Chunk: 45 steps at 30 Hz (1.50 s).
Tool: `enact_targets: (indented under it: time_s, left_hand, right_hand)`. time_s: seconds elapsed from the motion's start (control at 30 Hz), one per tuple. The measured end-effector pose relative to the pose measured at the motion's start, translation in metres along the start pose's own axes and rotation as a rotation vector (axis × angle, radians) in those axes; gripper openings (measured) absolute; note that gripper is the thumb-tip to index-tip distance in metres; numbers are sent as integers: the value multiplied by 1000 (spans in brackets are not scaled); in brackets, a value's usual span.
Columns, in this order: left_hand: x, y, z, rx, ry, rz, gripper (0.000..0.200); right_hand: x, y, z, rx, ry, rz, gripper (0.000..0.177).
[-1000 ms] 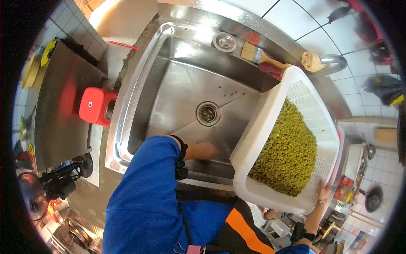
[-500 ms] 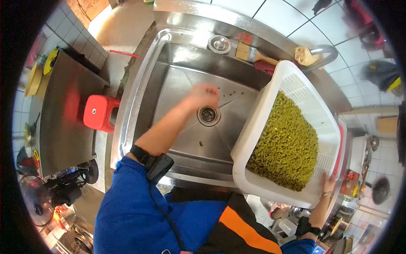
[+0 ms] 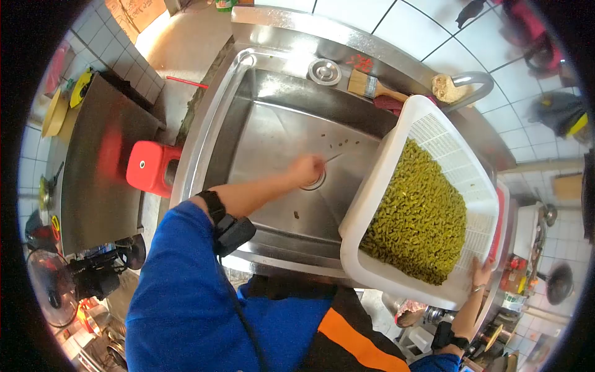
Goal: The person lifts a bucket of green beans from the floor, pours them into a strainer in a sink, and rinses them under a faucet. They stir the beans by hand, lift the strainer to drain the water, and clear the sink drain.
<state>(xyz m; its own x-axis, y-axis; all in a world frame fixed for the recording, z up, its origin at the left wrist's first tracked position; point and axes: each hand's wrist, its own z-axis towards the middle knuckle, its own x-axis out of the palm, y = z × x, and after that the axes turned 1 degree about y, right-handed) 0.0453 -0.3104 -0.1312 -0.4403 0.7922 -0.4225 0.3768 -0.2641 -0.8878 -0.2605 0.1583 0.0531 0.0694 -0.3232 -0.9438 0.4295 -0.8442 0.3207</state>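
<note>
My left hand [image 3: 308, 171] is over the drain [image 3: 319, 181] in the steel sink [image 3: 260, 149], covering most of it. Its fingers point down and are smeared by motion, so what they hold, if anything, does not show. With my right hand [image 3: 480, 274] I grip the near right rim of a white plastic basket [image 3: 372, 186]. The basket is tilted over the right part of the sink and holds a heap of green cut pieces [image 3: 421, 217], perhaps chopped beans. Small dark bits [image 3: 344, 143] lie beyond the drain, and another bit [image 3: 296, 215] lies nearer to me.
On the sink's back ledge are a round metal strainer lid [image 3: 325, 72], a wide brush [image 3: 365, 84], a dark red cloth [image 3: 389, 103] and a sponge-like lump [image 3: 447, 88] beside the curved faucet [image 3: 477, 84]. A red stool [image 3: 146, 167] stands left of the sink.
My left hand has moved down from above the drain to cover most of it. My right hand keeps its grip on the basket. The whole view has shifted slightly.
</note>
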Motion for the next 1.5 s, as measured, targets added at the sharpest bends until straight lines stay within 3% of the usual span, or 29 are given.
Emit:
enact_targets:
  time_s: [0.03,0.07,0.13,0.23,0.37,0.43,0.67,0.73,0.77,0.8,0.9,0.93,1.0,1.07,1.1,1.17,1.23,1.3,1.33,1.4,1.43,1.47,1.5]
  left_hand:
    - [8,21,-21,112,239,226,13]
    - [20,34,-31,11,568,466,19]
    - [40,65,-49,284,620,560,24]
    - [50,88,-52,297,746,611,28]
    - [56,83,-52,280,681,638,22]
    - [65,89,-53,376,722,646,18]
    - [81,101,-42,371,798,734,14]
    - [81,96,-28,60,411,497,13]
    - [69,84,-15,9,257,329,13]
    - [33,33,-1,-45,106,160,12]
    - [-43,-78,17,30,-445,-264,5]
    - [-65,-114,18,236,-561,-496,8]
    - [-84,-168,9,514,-607,-600,16]
    - [-78,-202,-4,781,-337,-161,17]
    - [-68,-212,-1,788,-350,-160,17]
    - [-47,-222,8,1154,-266,53,18]
    - [-45,-187,35,899,-410,-190,14]
    - [-41,-126,74,229,-499,-488,17]
    - [-33,-77,97,113,-545,-297,14]
    - [-3,29,130,-86,-384,0,34]
    - [6,53,133,-145,-318,81,43]
    - [8,49,136,-141,-325,77,43]
    - [10,42,135,-195,-202,188,52]
  right_hand:
    - [2,-3,1,11,6,40,36]
    - [2,-7,2,20,5,41,36]
    - [0,-14,1,31,25,37,37]
    - [-2,-1,2,193,45,-7,39]
    - [0,-8,1,107,16,0,40]
    - [-1,-3,-1,91,30,34,40]
    - [-3,6,-2,170,34,20,38]
    - [-3,10,-2,172,27,-10,36]
    - [-2,11,-2,176,24,-12,36]
    - [-1,13,-2,169,19,13,35]
    - [0,-2,-3,171,14,31,34]
    - [1,-4,-2,151,8,35,34]
    - [1,-4,-2,124,5,50,34]
    - [-1,2,-2,180,0,75,35]
    - [0,7,4,226,2,100,35]
    - [1,10,0,192,-5,101,35]
    - [0,12,-6,161,-21,102,35]
    - [0,15,-6,144,-7,130,35]
    - [0,13,-6,152,-8,134,35]
    - [0,8,-6,132,-13,135,35]
    - [2,7,-5,106,-17,136,35]
    - [0,10,-6,141,-8,135,35]
    - [0,13,-6,140,-7,132,35]
